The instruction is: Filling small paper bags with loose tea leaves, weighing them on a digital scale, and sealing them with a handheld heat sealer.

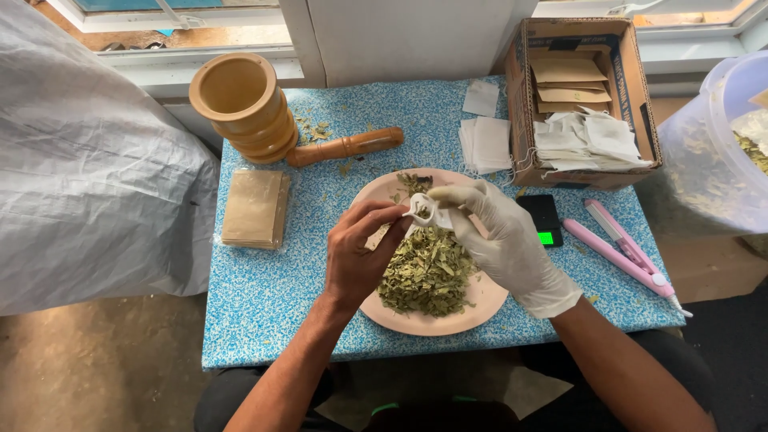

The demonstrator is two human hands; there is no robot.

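Blue table (pixel 264 296), both hands' grip pinching small white bag (pixel 422 210), contents hidden, plate (pixel 488 300) half-covered.

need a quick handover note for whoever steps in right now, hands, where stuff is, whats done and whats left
Left hand: bare, pinching one side of a small white tea bag over the pink plate.
Right hand: white glove, gripping the bag's other side, mouth held open.
Dried green leaves: heaped on the plate; a few bits show at the bag's mouth.
Empty white bags: stack behind the plate, more in the cardboard box.
Pocket scale and pink heat sealer: right of the plate.
Done: bag opened.
Left: this bag is unsealed; the leaf pile remains.
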